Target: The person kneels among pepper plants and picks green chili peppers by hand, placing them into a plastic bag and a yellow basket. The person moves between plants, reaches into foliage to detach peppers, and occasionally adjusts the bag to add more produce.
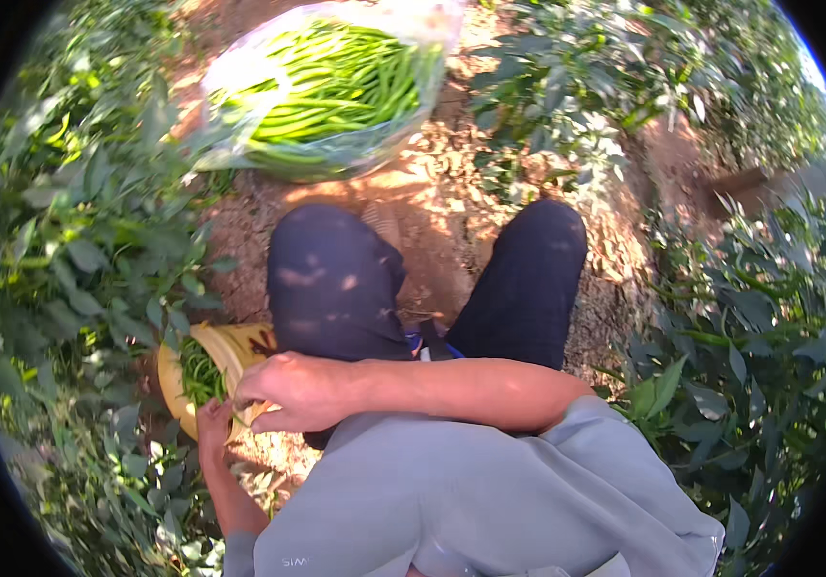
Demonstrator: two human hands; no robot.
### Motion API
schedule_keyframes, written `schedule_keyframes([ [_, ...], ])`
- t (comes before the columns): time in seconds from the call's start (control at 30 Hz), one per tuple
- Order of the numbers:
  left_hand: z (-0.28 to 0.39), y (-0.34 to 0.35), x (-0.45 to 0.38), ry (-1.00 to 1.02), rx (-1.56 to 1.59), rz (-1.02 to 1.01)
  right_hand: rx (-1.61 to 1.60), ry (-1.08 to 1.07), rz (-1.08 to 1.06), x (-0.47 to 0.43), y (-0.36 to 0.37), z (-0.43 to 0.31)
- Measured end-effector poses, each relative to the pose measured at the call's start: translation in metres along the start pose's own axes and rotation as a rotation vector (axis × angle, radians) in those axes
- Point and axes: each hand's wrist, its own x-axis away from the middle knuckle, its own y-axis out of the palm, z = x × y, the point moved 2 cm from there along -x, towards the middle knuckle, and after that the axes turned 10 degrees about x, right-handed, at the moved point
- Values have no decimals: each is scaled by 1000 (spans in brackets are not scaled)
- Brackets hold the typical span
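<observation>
A yellow bucket [233, 342] with dark markings leans beside my left knee, its mouth facing the plants. Slender green peppers [200, 366] lie inside it. My left hand [214, 422] is at the near rim, fingers bent close together; whether they grip the rim or a pepper is unclear. Across my lap reaches my right arm, bringing my right hand [297, 389] over the bucket's side. Its thumb and fingers curve towards my left hand. A thin green piece [240, 420] shows between the two hands, but which one holds it cannot be made out.
Ahead on the soil [442, 252], a clear plastic bag [362, 155] bulges with long green peppers [341, 79]. Leafy pepper plants [81, 238] crowd the left side, and more plants [737, 317] line the right. My bent knees [334, 281] stand between the rows.
</observation>
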Motion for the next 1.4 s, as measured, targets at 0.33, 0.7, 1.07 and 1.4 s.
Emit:
schedule_keyframes([
  [0.33, 216, 65, 23, 207, -1400, 65, 213, 15, 505, 73, -116, -23],
  [0.7, 445, 559, 86, 989, -94, -904, 1021, 569, 1559, 319, -367, -122],
  [1.07, 368, 752, 113, 1038, -169, -1631, 1397, 1696, 1665, 421, -289, -292],
  [1.4, 341, 756, 158, 1038, 41, -2027, 1176, 2368, 1280, 347, -220, -313],
])
